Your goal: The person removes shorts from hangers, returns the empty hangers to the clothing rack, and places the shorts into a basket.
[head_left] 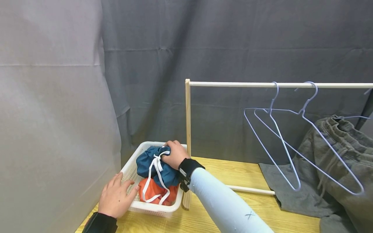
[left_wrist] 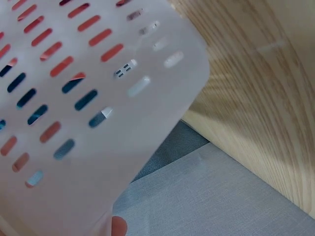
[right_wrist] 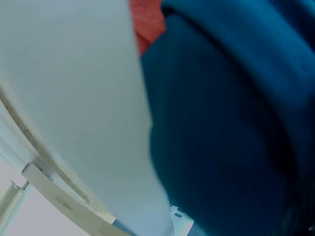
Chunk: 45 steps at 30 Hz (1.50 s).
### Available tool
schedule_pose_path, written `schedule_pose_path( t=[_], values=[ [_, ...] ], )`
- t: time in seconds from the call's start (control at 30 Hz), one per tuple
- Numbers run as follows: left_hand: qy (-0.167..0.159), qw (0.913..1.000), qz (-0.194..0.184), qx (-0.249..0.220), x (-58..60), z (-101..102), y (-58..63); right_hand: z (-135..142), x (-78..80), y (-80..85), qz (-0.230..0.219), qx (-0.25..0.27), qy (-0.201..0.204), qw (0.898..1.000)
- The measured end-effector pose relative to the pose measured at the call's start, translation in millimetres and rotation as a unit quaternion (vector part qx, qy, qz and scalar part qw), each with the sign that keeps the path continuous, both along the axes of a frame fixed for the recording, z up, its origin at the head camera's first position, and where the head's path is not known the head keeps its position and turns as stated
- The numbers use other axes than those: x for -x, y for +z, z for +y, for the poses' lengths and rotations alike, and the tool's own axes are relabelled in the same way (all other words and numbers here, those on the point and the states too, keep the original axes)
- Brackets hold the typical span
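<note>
A white plastic basket point(head_left: 136, 160) with slotted walls stands at the left of the wooden table. Inside it a bunched blue garment with a white drawstring point(head_left: 151, 160) lies over orange cloth point(head_left: 154, 191). My right hand point(head_left: 175, 155) grips the blue garment at its upper right, near the basket's far corner. At the near left corner of the basket my left hand point(head_left: 116, 197) rests on the rim, fingers spread and fairly straight. The left wrist view shows the basket's slotted wall point(left_wrist: 118, 142) with one fingertip point(left_wrist: 118, 226) beside its edge. Blue cloth point(right_wrist: 211, 123) fills much of the right wrist view.
A wooden rack's post point(head_left: 188, 119) rises right behind the basket. Lavender hangers point(head_left: 275, 113) hang on its white rail point(head_left: 230, 84). Grey drawstring trousers point(head_left: 329, 168) lie at the right. Grey curtain stands behind, and a pale cloth wall point(head_left: 58, 129) borders the left.
</note>
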<state>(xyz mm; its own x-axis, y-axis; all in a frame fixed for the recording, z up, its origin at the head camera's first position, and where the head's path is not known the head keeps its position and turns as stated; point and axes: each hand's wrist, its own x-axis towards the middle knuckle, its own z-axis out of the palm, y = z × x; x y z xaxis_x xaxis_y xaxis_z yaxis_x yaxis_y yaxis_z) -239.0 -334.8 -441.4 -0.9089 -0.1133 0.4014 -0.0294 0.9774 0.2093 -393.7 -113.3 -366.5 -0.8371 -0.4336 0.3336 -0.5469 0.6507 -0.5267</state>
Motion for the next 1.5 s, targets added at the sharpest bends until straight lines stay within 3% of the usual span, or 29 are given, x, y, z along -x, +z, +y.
schedule_pose_path(
  t=[0.33,0.67,1.1,1.5],
  values=[
    [0.004,0.9999,-0.008,-0.006,1.4,-0.8,-0.9,0.6,-2.7,-2.4,-0.033,0.003,0.005,0.999],
    [0.002,0.9999,-0.012,-0.005,0.5,1.2,3.0,5.7,-6.3,-3.4,-0.006,0.007,0.027,1.0],
    [0.004,1.0,0.0,-0.004,1.1,1.7,-0.2,30.5,-25.5,-6.1,0.01,0.027,0.09,0.996],
    [0.007,0.9999,-0.014,-0.006,0.2,2.4,2.8,60.8,-47.9,-5.0,0.012,0.055,0.115,0.992]
  ],
)
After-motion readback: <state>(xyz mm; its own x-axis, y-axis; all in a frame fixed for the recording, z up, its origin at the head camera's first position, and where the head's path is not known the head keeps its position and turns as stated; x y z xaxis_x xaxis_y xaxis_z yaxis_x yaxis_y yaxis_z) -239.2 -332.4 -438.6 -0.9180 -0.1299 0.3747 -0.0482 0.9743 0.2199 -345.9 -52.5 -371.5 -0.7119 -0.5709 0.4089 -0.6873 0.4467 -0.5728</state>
